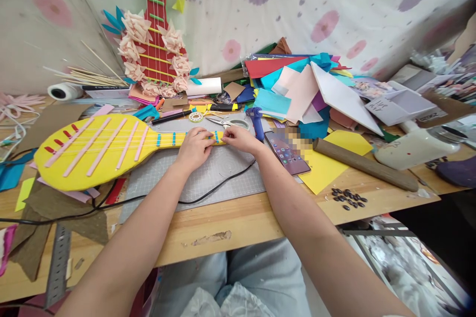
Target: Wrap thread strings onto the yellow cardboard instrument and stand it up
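A yellow paper guitar (92,151) lies flat on the wooden table (223,223), body to the left, with pink strips across it and blue bands on its neck. My left hand (194,147) rests curled over the neck near its right end, fingers pressed down on it. My right hand (241,138) pinches the very tip of the neck, fingers closed together. Both hands sit over a grey cutting mat (208,178).
A red paper guitar (156,20) with pink paper flowers leans on the back wall. Scissors (226,121), a blue glue gun (257,121), a phone (287,152), a brown rod (366,164), dark seeds (348,198), stacked coloured paper (297,84) and a black cable (148,198) crowd the table.
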Demonstrator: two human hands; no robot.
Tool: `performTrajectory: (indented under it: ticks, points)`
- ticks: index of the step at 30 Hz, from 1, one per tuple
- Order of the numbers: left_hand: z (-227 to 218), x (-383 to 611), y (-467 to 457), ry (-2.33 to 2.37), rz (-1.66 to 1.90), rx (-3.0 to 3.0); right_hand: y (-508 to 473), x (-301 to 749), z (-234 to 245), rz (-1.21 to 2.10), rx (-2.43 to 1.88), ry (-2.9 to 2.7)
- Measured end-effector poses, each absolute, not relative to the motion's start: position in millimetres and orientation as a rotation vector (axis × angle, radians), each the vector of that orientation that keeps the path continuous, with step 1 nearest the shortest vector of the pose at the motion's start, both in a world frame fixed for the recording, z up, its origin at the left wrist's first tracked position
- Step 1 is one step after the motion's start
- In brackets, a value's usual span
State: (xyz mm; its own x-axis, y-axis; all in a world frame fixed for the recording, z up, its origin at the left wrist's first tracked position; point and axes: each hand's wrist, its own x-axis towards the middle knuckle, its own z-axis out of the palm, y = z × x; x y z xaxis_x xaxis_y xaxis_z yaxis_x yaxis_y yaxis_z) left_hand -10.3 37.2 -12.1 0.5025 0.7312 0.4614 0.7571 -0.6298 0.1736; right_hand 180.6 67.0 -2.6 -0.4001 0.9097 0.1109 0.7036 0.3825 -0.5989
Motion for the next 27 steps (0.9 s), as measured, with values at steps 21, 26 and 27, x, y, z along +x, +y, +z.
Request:
performTrajectory:
  ticks: [21,26,27]
  points:
    - [-10.4,-10.4,34.5,-1.270,-0.823,-2.596,64.5,179.8,-4.8,0.954,-1.278,-1.936]
    - [-6.9,-7.2,33.9,-1.428,-0.838,-2.460,69.2,182.6,-7.7,0.921,-1.302,-1.949]
    - [-6.4,-6.5,33.6,-1.435,-0.831,-2.450,70.2,183.3,-8.5,0.920,-1.305,-1.956]
